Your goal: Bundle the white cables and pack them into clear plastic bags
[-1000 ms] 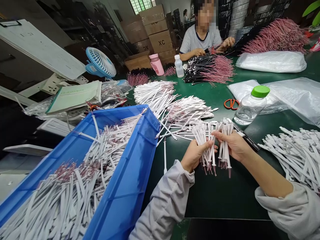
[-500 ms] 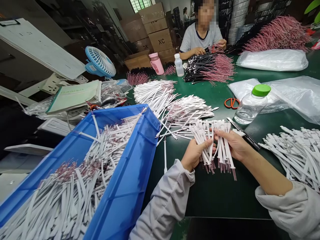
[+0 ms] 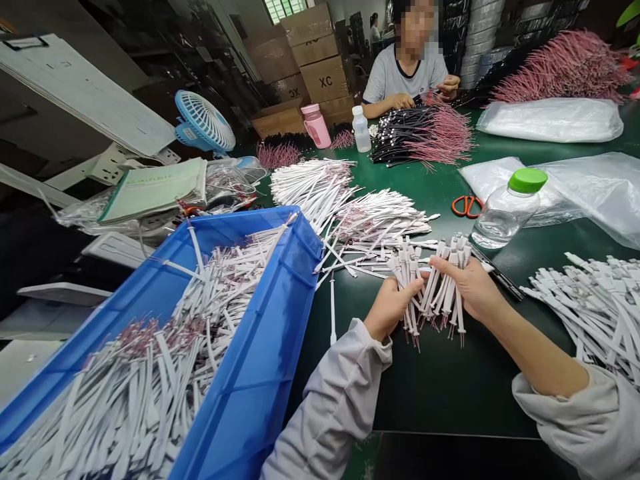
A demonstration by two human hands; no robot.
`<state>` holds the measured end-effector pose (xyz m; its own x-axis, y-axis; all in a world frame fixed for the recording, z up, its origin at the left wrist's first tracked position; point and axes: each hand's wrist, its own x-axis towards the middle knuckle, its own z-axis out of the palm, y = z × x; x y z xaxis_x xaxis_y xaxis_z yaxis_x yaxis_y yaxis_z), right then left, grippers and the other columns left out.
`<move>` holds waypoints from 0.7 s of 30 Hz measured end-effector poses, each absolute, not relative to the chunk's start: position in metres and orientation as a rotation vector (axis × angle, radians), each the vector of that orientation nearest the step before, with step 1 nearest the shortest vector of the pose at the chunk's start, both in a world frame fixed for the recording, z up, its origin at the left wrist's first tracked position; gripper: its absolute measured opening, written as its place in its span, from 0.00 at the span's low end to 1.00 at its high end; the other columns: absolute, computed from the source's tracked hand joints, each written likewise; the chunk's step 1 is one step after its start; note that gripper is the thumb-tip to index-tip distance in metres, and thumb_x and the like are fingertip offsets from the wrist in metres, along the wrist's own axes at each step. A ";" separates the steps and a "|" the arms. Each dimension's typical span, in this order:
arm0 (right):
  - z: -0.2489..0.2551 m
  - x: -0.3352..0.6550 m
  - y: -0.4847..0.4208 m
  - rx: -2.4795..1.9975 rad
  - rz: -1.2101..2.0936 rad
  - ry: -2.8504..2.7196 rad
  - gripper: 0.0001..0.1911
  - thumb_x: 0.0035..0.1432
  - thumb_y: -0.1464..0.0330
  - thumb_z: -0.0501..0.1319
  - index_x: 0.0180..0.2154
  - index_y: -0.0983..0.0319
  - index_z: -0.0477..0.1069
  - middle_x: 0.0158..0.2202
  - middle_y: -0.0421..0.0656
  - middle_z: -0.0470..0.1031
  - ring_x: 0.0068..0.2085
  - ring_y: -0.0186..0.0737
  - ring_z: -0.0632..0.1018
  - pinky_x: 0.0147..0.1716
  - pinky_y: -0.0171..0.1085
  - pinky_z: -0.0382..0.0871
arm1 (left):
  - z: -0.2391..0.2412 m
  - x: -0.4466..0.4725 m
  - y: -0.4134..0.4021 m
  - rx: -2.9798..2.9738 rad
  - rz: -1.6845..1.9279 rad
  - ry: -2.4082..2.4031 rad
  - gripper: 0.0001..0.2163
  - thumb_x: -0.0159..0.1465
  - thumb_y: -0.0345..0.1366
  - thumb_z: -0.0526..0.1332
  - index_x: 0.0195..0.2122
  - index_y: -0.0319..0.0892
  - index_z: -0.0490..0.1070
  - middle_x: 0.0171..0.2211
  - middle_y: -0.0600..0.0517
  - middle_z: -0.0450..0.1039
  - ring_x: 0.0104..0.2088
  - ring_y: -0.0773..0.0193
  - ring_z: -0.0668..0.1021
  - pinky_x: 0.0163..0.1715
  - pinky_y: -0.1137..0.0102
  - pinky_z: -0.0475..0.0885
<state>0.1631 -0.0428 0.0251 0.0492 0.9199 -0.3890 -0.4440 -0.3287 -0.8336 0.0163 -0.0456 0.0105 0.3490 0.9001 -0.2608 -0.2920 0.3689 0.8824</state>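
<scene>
The left hand point(image 3: 390, 308) and the right hand point(image 3: 470, 287) were each closed around half of a bundle of white cables point(image 3: 443, 297), held upright just above the green table point(image 3: 440, 393). Much seemed left to do: the blue bin point(image 3: 260, 373) lay heaped full (a sorted-looking pile point(image 3: 590, 307) sat at right). The cables were short and flat, reddish wire ends hanging down

My bin point(image 3: 260, 373) sits lower left; loose cable pile point(image 3: 350, 207) centre; water bottle point(image 3: 505, 210) right; scissors point(image 3: 466, 205) behind it.
</scene>
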 end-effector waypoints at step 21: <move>0.030 0.166 -0.044 -1.010 1.697 -0.531 0.15 0.42 0.67 0.73 0.31 0.61 0.69 0.25 0.36 0.72 0.24 0.37 0.75 0.26 0.42 0.75 | 0.020 0.017 -0.046 0.790 0.858 0.830 0.15 0.47 0.40 0.72 0.26 0.36 0.69 0.19 0.55 0.69 0.20 0.71 0.71 0.24 0.72 0.67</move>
<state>0.1659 -0.0444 0.0296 -0.1016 0.9250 -0.3660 -0.5514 -0.3586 -0.7532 0.0171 -0.0464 0.0197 0.4016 0.8690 -0.2890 -0.3180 0.4283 0.8459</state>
